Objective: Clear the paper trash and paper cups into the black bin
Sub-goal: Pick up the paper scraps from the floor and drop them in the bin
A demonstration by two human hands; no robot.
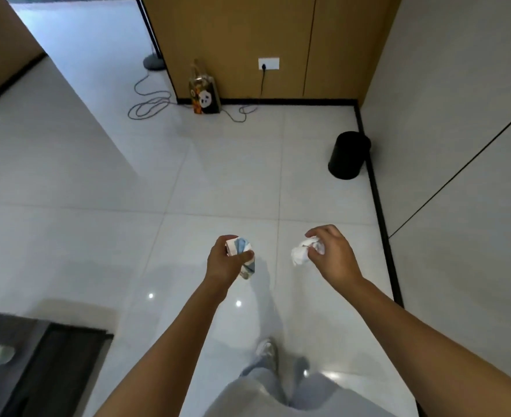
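My left hand [225,260] grips a crushed paper cup [241,251] with blue and white print, held out over the tiled floor. My right hand [331,251] pinches a crumpled wad of white paper [301,253] at about the same height. The black bin [349,155] stands on the floor ahead and to the right, against the wall's black skirting, well beyond both hands.
A dark table [37,356] with pale dishes sits at the lower left. A panda-print gift bag [205,94] and a coiled cable [149,108] lie by the wooden wall panel ahead. The right-hand wall [458,145] runs close alongside. My legs and a shoe [267,353] show below.
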